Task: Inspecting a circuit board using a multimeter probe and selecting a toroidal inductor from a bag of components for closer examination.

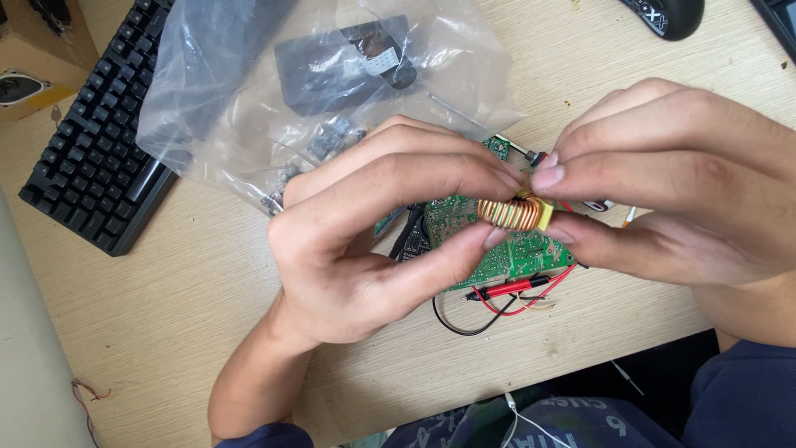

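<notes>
Both hands (531,207) showing bare, no rings or gloves; forearms uncovered; dark navy sleeves (742,390) ending high; white cord (531,423) trailing over printed dark garment.

A clear plastic bag (249,91) lies crumpled on the wooden counter (199,274), in the upper middle of the view, just left of and behind the left hand (373,241). Its left edge overlaps a black keyboard (99,158). Through the film shows a flat dark grey rectangular piece (340,70) with a pale strip at its right end, and several small grey parts (332,137) gathered near the bag's lower edge. At the far upper left stands part of a brown cardboard box (37,50). No screen face or sign is visible.
</notes>
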